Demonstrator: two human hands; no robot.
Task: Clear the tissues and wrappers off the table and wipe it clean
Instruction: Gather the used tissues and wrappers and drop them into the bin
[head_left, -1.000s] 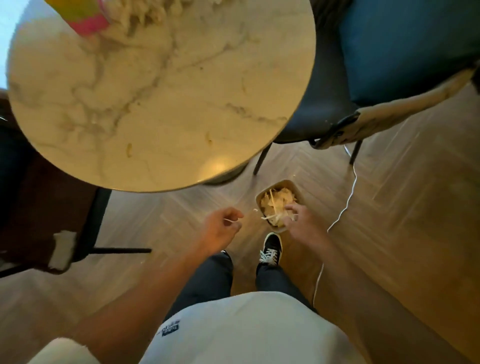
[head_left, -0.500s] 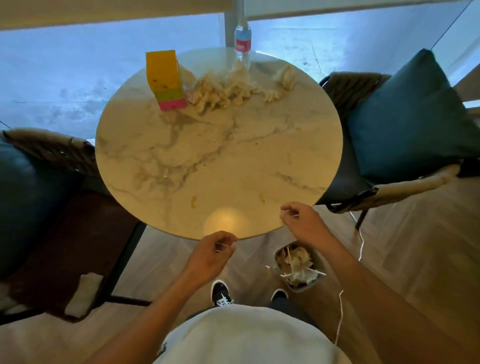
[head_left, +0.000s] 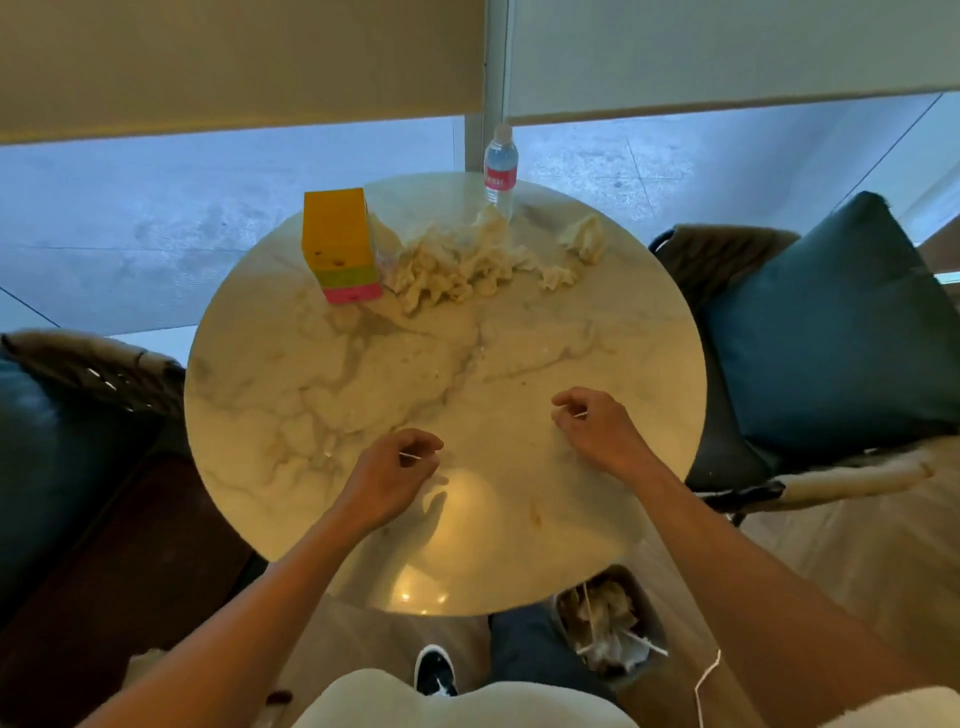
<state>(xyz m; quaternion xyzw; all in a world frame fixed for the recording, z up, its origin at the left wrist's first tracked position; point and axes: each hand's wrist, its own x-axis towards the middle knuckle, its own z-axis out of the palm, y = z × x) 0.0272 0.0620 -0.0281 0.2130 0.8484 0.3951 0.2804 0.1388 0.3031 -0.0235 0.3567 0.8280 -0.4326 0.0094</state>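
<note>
A heap of crumpled tissues lies on the far part of the round marble table, with a smaller wad to its right. My left hand hovers over the near part of the table with fingers curled, pinching a thin white stick. My right hand is further right and slightly ahead, pinching a similar small white stick. On the floor under the table's near right edge stands a small bin holding tissues and sticks.
A yellow, green and pink tissue box stands left of the heap, and a water bottle stands at the far edge. Chairs with teal cushions flank the table. A white cable runs over the wooden floor.
Both hands rose from the bin on the floor to above the near part of the table. The view lifted from the floor to the whole tabletop.
</note>
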